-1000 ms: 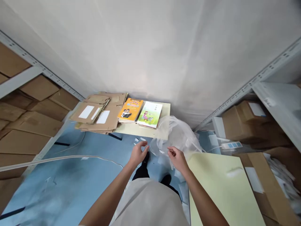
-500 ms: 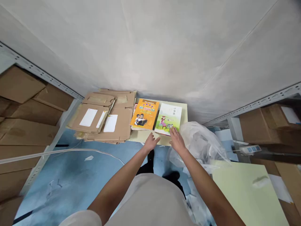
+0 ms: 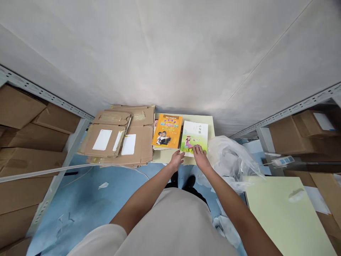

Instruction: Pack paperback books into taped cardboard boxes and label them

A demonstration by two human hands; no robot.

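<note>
A picture book with a white and green cover (image 3: 195, 133) lies on a pale yellow-green low table, a girl drawn on its front. My right hand (image 3: 201, 158) rests on the lower part of that cover, fingers stretched out and a little apart. At the book's lower left corner is my left hand (image 3: 177, 160), thumb and fingers apart; whether it touches the edge is hard to tell. An orange book (image 3: 167, 131) lies just to the left, on top of other printed matter that it mostly hides.
Flattened cardboard boxes (image 3: 141, 142) are stacked left of the books. Crumpled clear plastic (image 3: 226, 156) sits at the right, by another pale green surface (image 3: 282, 202). Shelves of cartons (image 3: 34, 163) stand on both sides, and a white strap (image 3: 53, 173) crosses the left.
My left hand has come up closer to the white and green book's corner. My right hand stays on its cover. The view has shifted slightly, and my feet are closer together.
</note>
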